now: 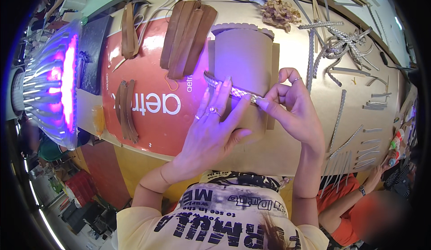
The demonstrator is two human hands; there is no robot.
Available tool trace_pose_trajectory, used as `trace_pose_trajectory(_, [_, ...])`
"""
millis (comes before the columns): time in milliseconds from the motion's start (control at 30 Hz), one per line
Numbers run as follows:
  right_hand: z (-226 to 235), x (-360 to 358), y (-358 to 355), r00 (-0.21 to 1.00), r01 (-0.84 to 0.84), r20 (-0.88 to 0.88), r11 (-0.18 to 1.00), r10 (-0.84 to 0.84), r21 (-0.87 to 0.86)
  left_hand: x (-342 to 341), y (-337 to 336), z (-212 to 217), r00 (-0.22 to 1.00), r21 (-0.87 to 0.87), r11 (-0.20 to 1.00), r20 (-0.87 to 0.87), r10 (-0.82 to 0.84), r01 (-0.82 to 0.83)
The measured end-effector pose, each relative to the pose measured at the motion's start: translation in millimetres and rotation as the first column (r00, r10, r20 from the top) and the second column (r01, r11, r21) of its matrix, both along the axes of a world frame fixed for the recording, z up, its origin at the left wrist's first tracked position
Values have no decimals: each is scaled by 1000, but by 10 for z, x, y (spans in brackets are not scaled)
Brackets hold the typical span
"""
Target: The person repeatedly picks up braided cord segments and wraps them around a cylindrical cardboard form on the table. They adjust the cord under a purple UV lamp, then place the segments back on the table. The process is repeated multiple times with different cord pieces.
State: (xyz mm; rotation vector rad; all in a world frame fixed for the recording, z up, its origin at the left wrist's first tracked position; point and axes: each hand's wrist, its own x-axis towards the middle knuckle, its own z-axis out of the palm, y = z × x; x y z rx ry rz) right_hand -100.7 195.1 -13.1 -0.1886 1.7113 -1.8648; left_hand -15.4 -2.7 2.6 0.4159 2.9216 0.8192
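Note:
A tan leather piece with a scalloped top edge (pixel 244 52) lies on the workbench in front of me. A silver braided strip (pixel 233 89) runs across its lower part. My left hand (pixel 213 124), wearing rings, presses flat on the strip and the leather. My right hand (pixel 292 102) pinches the strip's right end between thumb and fingers.
Brown leather straps (pixel 186 37) lie on a red mat (pixel 150 111) to the left. Several silver braided strips (pixel 341 39) are scattered at right. A bright purple lamp (pixel 54 84) hangs at far left. Another person in orange (pixel 359 200) sits at lower right.

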Motion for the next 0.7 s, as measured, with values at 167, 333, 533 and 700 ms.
trace_pose_trajectory(167, [-19, 5, 40, 993, 44, 115, 999, -42, -17, -23, 26, 57, 999, -95, 995, -27, -27, 25])
trace_pose_trajectory(333, [-54, 50, 69, 980, 161, 133, 982, -148, -98, -81, 37, 74, 997, -180, 983, -47, -54, 44])
trace_pose_trajectory(533, [-14, 121, 70, 977, 185, 121, 981, -177, -53, -86, 46, 89, 997, -205, 978, -42, -58, 48])
trace_pose_trajectory(700, [-27, 115, 24, 972, 209, 114, 977, -204, -35, -93, 46, 89, 996, -246, 967, -47, -71, 58])
